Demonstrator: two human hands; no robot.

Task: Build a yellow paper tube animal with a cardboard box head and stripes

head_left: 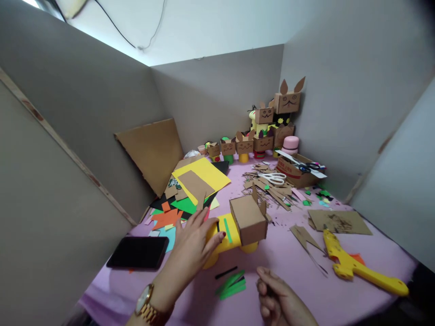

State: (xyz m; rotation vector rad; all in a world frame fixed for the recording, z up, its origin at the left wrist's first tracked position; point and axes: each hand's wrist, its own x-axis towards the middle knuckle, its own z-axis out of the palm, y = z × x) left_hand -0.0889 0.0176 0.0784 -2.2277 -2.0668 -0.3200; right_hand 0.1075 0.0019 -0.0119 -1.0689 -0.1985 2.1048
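My left hand (193, 242), with a gold watch on its wrist, grips a yellow paper body (232, 233) with thumb and fingers. The body stands on short yellow legs and bears one green and one black strip across it. A brown cardboard box head (249, 219) with upright pointed ears is at its right end. My right hand (277, 292) is closed, thumb and fingers together, apart from the figure; whatever it may hold is hidden. Between the hands, green paper strips (233, 286) and a black strip (226, 272) lie on the purple cloth.
A yellow glue gun (356, 267) lies at right beside a stained cardboard piece (340, 222). White scissors (273, 177) rest among cardboard scraps. At left are a phone (138, 252) and coloured paper (204, 176). Several box-headed figures (244, 144) stand at the back near a cardboard box (295, 172).
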